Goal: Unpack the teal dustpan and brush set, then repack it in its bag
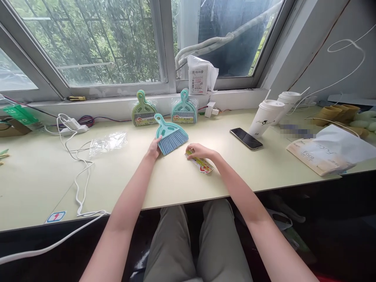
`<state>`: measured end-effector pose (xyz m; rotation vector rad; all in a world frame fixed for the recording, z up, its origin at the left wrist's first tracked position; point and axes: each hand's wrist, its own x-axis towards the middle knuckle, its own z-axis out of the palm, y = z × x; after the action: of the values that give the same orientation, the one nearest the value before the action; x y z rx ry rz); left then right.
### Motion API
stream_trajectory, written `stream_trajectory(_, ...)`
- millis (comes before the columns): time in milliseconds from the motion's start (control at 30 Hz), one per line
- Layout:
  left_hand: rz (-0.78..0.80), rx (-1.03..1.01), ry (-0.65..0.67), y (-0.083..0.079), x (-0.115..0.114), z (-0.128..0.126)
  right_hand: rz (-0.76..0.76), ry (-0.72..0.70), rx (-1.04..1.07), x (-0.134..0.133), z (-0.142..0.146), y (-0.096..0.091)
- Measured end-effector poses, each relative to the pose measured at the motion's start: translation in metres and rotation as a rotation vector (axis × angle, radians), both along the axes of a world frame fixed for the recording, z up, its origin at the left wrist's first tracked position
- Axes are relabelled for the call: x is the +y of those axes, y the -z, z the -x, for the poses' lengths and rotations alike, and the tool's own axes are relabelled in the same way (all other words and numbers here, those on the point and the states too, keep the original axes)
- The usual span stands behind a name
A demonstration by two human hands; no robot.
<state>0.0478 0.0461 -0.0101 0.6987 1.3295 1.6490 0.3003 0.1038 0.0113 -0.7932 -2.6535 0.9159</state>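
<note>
A small teal brush and dustpan set (170, 135) lies on the pale desk (264, 168), its bristles pointing toward me. My left hand (153, 149) touches its left edge, fingers curled against the bristles. My right hand (199, 151) is closed on a colourful printed label card (202, 164) that rests on the desk just right of the brush. Two packaged sets lean at the sill: a green one (143, 110) and a teal one (184, 108).
An empty clear plastic bag (108, 141) lies to the left. White cables and a power strip (75, 129) trail across the left side. A phone (246, 138), two white paper cups (266, 116) and a white bag (329, 150) sit to the right. A white packet (199, 79) stands on the sill.
</note>
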Motion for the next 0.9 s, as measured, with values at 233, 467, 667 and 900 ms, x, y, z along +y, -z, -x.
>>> stream_trajectory(233, -0.021, 0.049, 0.280, -0.005, -0.013, -0.033, 0.257, 0.307, 0.583, 0.008, 0.006, -0.001)
stream_trajectory(467, -0.080, 0.061, 0.471, -0.002, -0.020, -0.073, 0.025, 0.807, 0.611, -0.004, 0.027, 0.013)
stream_trajectory(667, -0.129, 0.020, 0.356, -0.004, -0.020, -0.075, -0.157, 0.902, 0.505, -0.007, 0.029, 0.014)
stream_trajectory(900, -0.124, -0.006, 0.288, -0.007, -0.020, -0.071, -0.066, 1.044, 0.519, -0.005, 0.028, 0.015)
